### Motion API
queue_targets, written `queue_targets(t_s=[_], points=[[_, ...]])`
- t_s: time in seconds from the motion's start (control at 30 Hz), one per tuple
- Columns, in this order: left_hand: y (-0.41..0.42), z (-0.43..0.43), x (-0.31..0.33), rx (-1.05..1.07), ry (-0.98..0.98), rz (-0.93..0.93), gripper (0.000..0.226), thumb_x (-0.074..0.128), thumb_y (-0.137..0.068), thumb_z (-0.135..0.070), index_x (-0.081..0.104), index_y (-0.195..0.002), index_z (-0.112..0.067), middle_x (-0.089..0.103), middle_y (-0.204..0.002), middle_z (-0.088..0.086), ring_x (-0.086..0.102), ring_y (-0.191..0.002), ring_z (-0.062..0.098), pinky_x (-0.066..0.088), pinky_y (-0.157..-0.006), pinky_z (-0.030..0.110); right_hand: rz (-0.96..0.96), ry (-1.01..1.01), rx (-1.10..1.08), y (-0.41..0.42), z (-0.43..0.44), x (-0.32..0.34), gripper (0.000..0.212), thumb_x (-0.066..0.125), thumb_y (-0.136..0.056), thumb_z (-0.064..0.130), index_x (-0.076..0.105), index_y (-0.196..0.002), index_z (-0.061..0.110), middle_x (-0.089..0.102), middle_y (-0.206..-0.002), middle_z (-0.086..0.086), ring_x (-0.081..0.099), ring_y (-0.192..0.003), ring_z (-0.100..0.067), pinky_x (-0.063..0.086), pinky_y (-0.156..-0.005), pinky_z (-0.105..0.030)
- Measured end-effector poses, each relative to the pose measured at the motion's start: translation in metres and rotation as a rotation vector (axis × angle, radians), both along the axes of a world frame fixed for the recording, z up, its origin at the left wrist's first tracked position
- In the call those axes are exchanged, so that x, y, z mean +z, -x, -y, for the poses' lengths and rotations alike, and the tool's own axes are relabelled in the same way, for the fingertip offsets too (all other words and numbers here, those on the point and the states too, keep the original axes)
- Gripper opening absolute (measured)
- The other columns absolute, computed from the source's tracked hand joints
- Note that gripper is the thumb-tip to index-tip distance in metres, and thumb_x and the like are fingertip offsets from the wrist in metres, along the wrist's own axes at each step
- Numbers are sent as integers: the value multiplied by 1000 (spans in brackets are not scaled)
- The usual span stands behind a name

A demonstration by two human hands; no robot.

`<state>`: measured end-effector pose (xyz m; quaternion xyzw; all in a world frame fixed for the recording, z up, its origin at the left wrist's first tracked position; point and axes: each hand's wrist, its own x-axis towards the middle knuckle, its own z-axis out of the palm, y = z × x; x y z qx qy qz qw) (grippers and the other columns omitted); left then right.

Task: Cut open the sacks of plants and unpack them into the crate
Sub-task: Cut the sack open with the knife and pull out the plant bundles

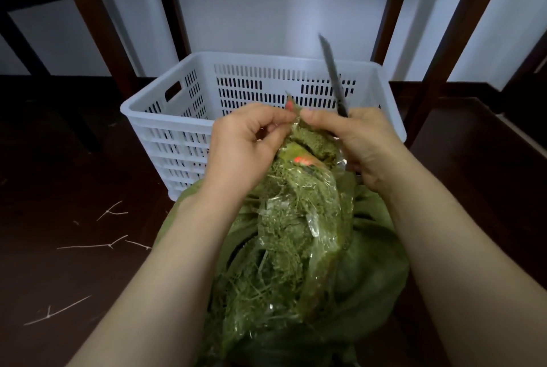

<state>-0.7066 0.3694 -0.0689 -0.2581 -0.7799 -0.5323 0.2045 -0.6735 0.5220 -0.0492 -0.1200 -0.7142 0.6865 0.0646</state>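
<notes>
A clear plastic sack (296, 224) stuffed with dry green plants stands upright in front of me, rising out of an olive green outer bag (370, 263). My left hand (245, 147) pinches the sack's top edge. My right hand (358, 144) pinches the same edge from the right and also holds a dark knife (333, 70), blade pointing up and away. The white slotted plastic crate (183, 129) stands just behind the sack, its inside mostly hidden by my hands.
The floor (59, 174) is dark wood, with several thin pale twigs (94, 245) scattered at my left. Dark wooden furniture legs (100, 11) rise behind the crate on both sides, against a pale wall.
</notes>
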Motion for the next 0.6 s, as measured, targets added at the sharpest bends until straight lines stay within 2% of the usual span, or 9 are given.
queue_targets(t_s=[0.07, 0.17, 0.2, 0.27, 0.3, 0.37, 0.47, 0.53, 0.6], points=[[-3, -5, 4, -28, -119, 174, 23, 71, -81, -2, 70, -89, -23, 67, -77, 6, 60, -72, 14, 54, -73, 26, -32, 61, -120, 2, 0, 1, 13, 78, -75, 16, 70, -74, 6, 72, -77, -18, 61, -69, -30, 51, -68, -40], [-12, -13, 13, -92, -186, 367, 20, 67, -83, 1, 70, -83, -18, 70, -81, 12, 64, -77, 19, 57, -78, 31, -62, 128, -109, 5, -5, 0, 22, 76, -79, 17, 71, -60, 7, 71, -74, -18, 55, -75, -35, 51, -77, -57], [-13, -15, 14, -77, -198, 372, 20, 67, -83, 2, 70, -81, -18, 70, -79, 8, 65, -77, 20, 57, -79, 33, -58, 123, -65, 2, -6, 2, 26, 78, -75, 26, 71, -58, 8, 70, -67, -14, 52, -70, -32, 51, -71, -54], [-13, -16, 17, -4, -235, 370, 20, 67, -83, 2, 71, -79, -18, 71, -79, 5, 68, -79, 23, 57, -82, 38, -51, 22, 27, -4, -7, 10, 34, 81, -62, 40, 69, -63, 8, 58, -45, 1, 39, -45, -21, 38, -46, -30], [-11, -14, 18, 17, -244, 383, 19, 67, -82, 1, 71, -78, -17, 72, -79, 5, 69, -81, 23, 56, -84, 39, -61, -33, 62, -6, -6, 13, 33, 83, -61, 37, 68, -65, 8, 51, -40, 5, 34, -36, -13, 29, -39, -21], [-11, -14, 19, -12, -269, 423, 12, 66, -80, -3, 71, -79, -14, 72, -80, 3, 67, -80, 20, 55, -86, 35, -110, -100, 67, -8, -7, 14, 17, 80, -71, 14, 65, -67, 6, 47, -35, 11, 37, -28, 0, 27, -32, -11], [-13, -17, 19, -40, -214, 417, 12, 74, -77, -19, 71, -81, -9, 72, -79, 11, 65, -76, 22, 53, -77, 32, -142, -142, 18, -5, -7, 12, 10, 74, -77, 3, 66, -72, 2, 57, -43, 10, 47, -32, 4, 34, -37, -7], [-10, -17, 16, -4, -138, 376, 17, 79, -75, -24, 69, -79, -11, 71, -82, 17, 67, -76, 27, 57, -79, 39, -160, -120, 16, -1, -5, 7, 9, 74, -77, 4, 67, -71, 5, 66, -62, -2, 59, -49, -3, 49, -52, -18], [-6, -15, 14, 4, -112, 379, 11, 78, -76, -16, 69, -78, -13, 71, -85, 18, 68, -82, 35, 56, -80, 47, -157, -147, -11, 1, -2, 2, 16, 74, -78, 5, 66, -66, 13, 67, -64, -1, 64, -60, -11, 56, -67, -28]])
